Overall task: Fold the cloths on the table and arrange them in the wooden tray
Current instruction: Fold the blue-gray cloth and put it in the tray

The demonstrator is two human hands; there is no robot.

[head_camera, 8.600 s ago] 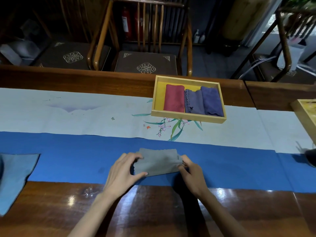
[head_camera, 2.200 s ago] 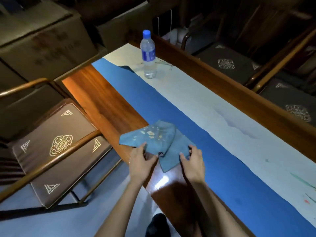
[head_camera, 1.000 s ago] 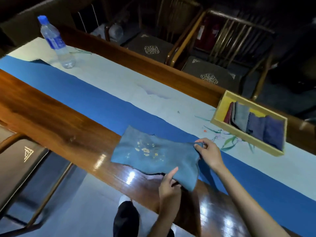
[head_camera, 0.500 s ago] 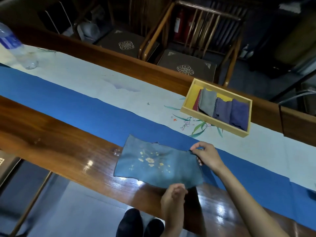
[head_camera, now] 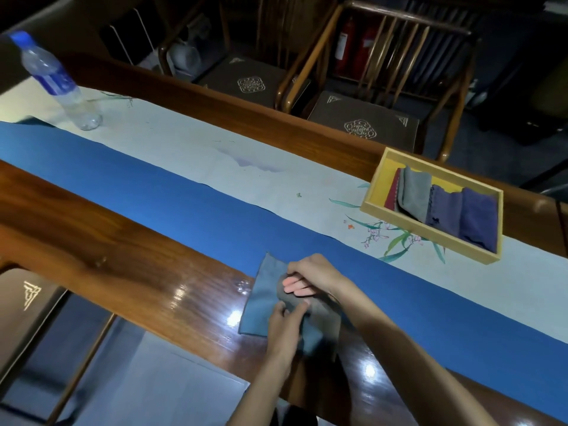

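A blue-grey cloth (head_camera: 264,302) lies folded over on itself at the near edge of the table, partly on the blue runner. My right hand (head_camera: 310,276) holds its folded-over top edge with curled fingers. My left hand (head_camera: 284,325) pinches the near edge of the same cloth. The embroidered flowers are hidden inside the fold. The wooden tray (head_camera: 430,241) with a yellow floor stands at the far right and holds several folded cloths: red, grey and two purple ones.
A clear water bottle (head_camera: 58,84) with a blue cap stands at the far left on the pale runner (head_camera: 199,149). Wooden chairs (head_camera: 362,118) with dark cushions line the far side. Another chair cushion (head_camera: 24,302) sits below the table's near edge at left.
The cloth lay spread flat with its flowers showing; now its right half is folded over to the left. My right hand moved left with the edge, and my left hand came onto the cloth.
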